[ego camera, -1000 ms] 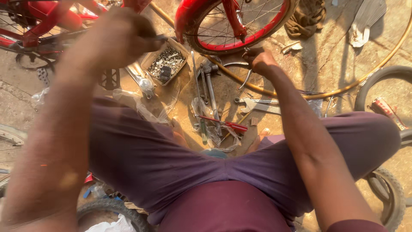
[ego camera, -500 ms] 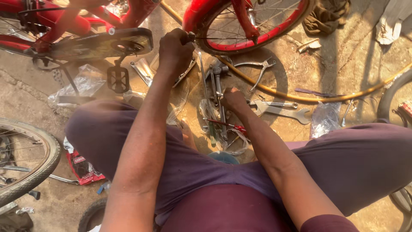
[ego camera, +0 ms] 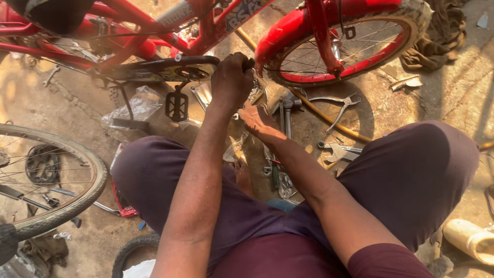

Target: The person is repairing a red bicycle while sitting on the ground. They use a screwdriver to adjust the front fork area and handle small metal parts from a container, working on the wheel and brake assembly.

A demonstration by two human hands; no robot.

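Left hand (ego camera: 232,77) fisted tight around a dark tool handle (ego camera: 249,64), only its stub showing past the knuckles; what kind of tool cannot be told. The stub points right, towards the red rear mudguard (ego camera: 288,28), long axis about level, lying along the black chain guard (ego camera: 159,69) of the red child's bicycle (ego camera: 128,20). The tool sits just right of the guard's front end, above the black block pedal (ego camera: 176,105).

Right hand (ego camera: 257,121) just below the left, fingers loosely together and reaching up-left towards the fist. Whether it pinches anything cannot be told.

Edges: the red-rimmed spoked rear wheel (ego camera: 355,46) close on the right, chain guard touching on the left, frame tubes above. Open room only downward, over the dirty concrete ground (ego camera: 67,108), and that is littered: steel pliers (ego camera: 342,105), loose spanners (ego camera: 285,110), a crumpled clear plastic bag (ego camera: 136,105). Knees in maroon trousers (ego camera: 411,170) hem the space from both sides. A second spoked wheel with grey tyre (ego camera: 77,201) lies well apart, lower left.
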